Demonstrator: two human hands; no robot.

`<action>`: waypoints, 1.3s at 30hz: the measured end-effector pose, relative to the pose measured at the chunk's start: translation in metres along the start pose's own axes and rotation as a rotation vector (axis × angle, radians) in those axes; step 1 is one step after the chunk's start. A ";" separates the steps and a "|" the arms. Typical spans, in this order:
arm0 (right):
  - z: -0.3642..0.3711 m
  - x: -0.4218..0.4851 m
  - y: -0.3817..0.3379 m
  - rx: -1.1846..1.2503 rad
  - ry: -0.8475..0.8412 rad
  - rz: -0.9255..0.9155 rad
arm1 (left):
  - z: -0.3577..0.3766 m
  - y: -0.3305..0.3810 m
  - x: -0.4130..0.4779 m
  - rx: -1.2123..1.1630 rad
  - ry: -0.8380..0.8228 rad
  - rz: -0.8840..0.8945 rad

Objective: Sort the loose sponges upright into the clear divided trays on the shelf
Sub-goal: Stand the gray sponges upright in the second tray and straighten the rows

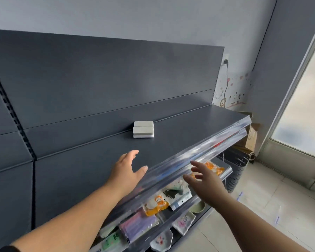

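Sponges [143, 129] alone on bare shelf top [180, 128]

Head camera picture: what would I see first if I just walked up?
Two pale sponges sit side by side, alone on the dark top shelf near its back. In front, the left hand and right hand reach forward, open and empty. Lower shelves hold colourful packets.

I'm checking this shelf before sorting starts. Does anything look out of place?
Two pale sponges lie flat on the bare dark top shelf near the back panel, loose, not upright in any tray. No clear divided tray shows up there. Both hands, left and right, are open and empty.
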State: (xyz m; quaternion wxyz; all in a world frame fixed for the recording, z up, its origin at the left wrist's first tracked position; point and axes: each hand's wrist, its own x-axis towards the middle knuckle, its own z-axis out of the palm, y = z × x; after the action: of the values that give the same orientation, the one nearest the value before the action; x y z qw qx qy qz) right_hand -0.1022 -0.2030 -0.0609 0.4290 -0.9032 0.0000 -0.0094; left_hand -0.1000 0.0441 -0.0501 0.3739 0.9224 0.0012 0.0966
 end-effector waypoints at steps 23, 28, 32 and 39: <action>0.066 0.284 -0.033 0.054 -0.149 -0.086 | 0.043 -0.055 0.242 0.084 0.127 -0.127; 0.063 0.333 -0.025 0.068 -0.277 -0.163 | 0.067 -0.051 0.257 0.116 0.110 -0.224; 0.067 0.367 -0.022 0.021 -0.358 -0.249 | 0.080 -0.047 0.259 0.245 0.037 -0.292; 0.098 0.413 -0.032 -0.382 -0.524 -0.572 | 0.084 -0.034 0.266 0.455 0.045 -0.333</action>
State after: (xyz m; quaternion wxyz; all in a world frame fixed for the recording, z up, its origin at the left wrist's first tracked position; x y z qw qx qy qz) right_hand 0.3124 -0.1107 -0.0909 0.2200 -0.9019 -0.3575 0.1017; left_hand 0.1787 0.0304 -0.0858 0.1678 0.9673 0.1830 0.0516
